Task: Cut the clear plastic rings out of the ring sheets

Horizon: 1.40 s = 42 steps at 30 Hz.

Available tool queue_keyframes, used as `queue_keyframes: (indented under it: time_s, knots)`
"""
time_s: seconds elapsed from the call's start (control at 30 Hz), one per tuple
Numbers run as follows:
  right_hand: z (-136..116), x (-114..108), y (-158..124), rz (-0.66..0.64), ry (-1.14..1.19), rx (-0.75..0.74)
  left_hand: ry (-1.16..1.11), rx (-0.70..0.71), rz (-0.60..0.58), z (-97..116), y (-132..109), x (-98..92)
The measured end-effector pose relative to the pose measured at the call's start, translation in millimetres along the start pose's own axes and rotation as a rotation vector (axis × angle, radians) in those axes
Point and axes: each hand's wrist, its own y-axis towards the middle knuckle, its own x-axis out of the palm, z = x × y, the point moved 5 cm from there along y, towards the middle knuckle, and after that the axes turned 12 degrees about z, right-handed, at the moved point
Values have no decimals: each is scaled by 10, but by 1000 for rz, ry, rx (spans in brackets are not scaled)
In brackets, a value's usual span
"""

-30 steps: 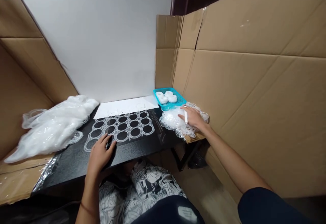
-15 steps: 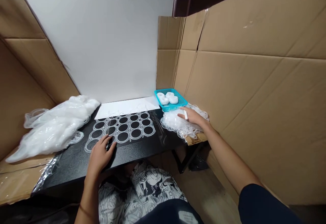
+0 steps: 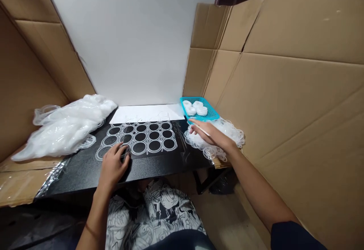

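Note:
My left hand rests at the near left edge of a grid of clear round rings on the black table. Its thumb and fingers are apart, touching the nearest rings. Over a loose pile of clear, thin-edged rings at the table's right end is my right hand, fingers stretched out and touching the pile. A narrow white strip shows along its fingers; I cannot tell if it is tape or something held. Behind that hand stands a turquoise basket with several white ring-shaped bundles.
A large, bulging clear plastic bag of white material lies at the left on cardboard. White paper lies behind the ring grid. Tall cardboard panels wall both sides, and a pale wall closes the back.
The view has shifted, so the table sits slightly higher and to the right. My right hand has turned and its fingers have straightened over the pile. My left hand stays by the grid.

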Motion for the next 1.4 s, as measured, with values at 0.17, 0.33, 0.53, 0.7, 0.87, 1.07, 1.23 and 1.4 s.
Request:
queue_keyframes:
  time_s: [0.17,0.33,0.53,0.7,0.87,1.07,1.23,1.4]
  knots:
    - [-192,878,177,-403,415,-18,-247,123,-30,1021,-248,151]
    - [104,1233,-15,-262,542,153,-222,221,-149,1795,-519,455]
    - [140,1217,-202,-108,556,132,-98,255,-157,1846,-616,539]
    - [125,1221,-176,-120,519,119,-61,258,-166,1842,-612,525]
    - [106,1211,-181,-103,491,72,-52,248,-200,1857,-598,528]
    - [44,1176,-209,-150,398,-174,-63,199,-236,1862,-530,549]
    - [-27,1217,-224,-250,178,-480,-96,182,-256,1841,-493,561]
    - [-130,1261,65,-145,-46,-435,-70,177,-300,1845,-490,548]
